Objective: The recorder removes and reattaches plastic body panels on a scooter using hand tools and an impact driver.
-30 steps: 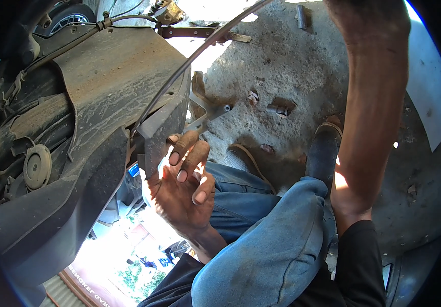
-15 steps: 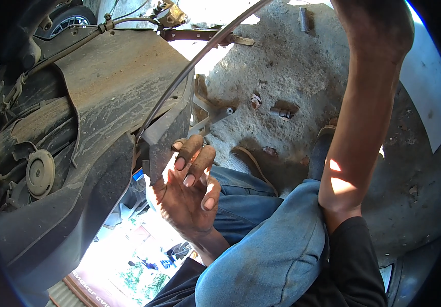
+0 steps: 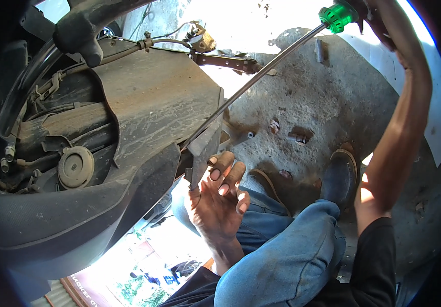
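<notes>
In my head view, my right hand (image 3: pixel 388 28), upper right of the frame, was closed around the handle end of a green-collared screwdriver (image 3: pixel 273 67); its fingers were dark and partly cut off. The shaft slanted down to centre-left, its tip hidden in a gap in the dusty panel (image 3: pixel 159 84). My left hand (image 3: pixel 216 197), below centre, lay palm up, fingers loosely curled at the panel's edge; I couldn't tell whether its hidden thumb gripped anything.

Grey conc. floor (image 3: pixel 312 110), rough & pitted w/ bits of debris (image 3: pixel 274 125); v. bright sunlit patch (image 3: pixel 246 25) up top; brown-framed sign (image 3: pixel 97 279) lower L.
</notes>
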`<state>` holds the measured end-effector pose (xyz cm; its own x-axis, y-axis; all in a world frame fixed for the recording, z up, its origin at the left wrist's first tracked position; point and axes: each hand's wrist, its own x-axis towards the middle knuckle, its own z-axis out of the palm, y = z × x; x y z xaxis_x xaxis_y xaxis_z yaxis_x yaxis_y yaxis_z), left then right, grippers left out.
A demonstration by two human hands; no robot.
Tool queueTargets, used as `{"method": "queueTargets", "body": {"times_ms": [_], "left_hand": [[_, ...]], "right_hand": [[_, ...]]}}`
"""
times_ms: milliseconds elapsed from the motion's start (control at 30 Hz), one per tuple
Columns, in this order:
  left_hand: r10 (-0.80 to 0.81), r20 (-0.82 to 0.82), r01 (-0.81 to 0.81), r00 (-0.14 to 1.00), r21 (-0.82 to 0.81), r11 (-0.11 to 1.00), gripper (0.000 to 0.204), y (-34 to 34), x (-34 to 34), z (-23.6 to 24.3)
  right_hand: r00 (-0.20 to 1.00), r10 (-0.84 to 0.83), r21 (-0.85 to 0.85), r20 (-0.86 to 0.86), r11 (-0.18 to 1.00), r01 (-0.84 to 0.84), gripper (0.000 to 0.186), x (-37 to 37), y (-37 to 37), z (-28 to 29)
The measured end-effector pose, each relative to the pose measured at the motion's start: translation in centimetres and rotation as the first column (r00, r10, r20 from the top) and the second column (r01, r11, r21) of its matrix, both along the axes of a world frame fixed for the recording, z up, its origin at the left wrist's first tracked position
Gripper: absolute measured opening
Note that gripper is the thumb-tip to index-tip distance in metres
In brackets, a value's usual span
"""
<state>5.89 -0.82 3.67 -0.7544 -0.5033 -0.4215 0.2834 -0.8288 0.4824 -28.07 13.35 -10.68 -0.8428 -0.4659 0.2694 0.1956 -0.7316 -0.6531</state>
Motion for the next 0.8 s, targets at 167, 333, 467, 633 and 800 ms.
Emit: {"method": "queueTargets", "body": {"times_ms": [167,333,467,633,800], "left_hand": [[0.032,0.03,-0.032,0.999,-0.003,0.999,0.041,0.3,-0.1,0.0],[0.008,0.043,-0.009,0.999,0.012,1.0,0.041,0.0,-0.4,0.0],[0.012,0.043,-0.012,0.999,0.008,1.0,0.042,-0.1,-0.6,-0.1],[0.012,0.085,-0.007,0.996,-0.05,0.999,0.039,0.0,-0.8,0.0],[0.005,0.066,-0.001,0.998,-0.061,0.998,0.037,0.0,-0.9,-0.1]], "right_hand": [[0.997,-0.007,0.169,-0.079,0.985,0.02,0.025,-1.2,1.5,0.1],[0.99,0.016,0.296,-0.138,0.955,0.026,0.027,-1.4,2.1,0.4],[0.984,0.044,0.353,-0.173,0.935,0.021,0.029,-1.5,2.0,0.8],[0.978,0.068,0.389,-0.2,0.921,0.016,0.031,-1.7,1.8,1.0],[0.975,0.074,0.425,-0.208,0.905,0.022,0.034,-1.4,1.5,1.4]]}}
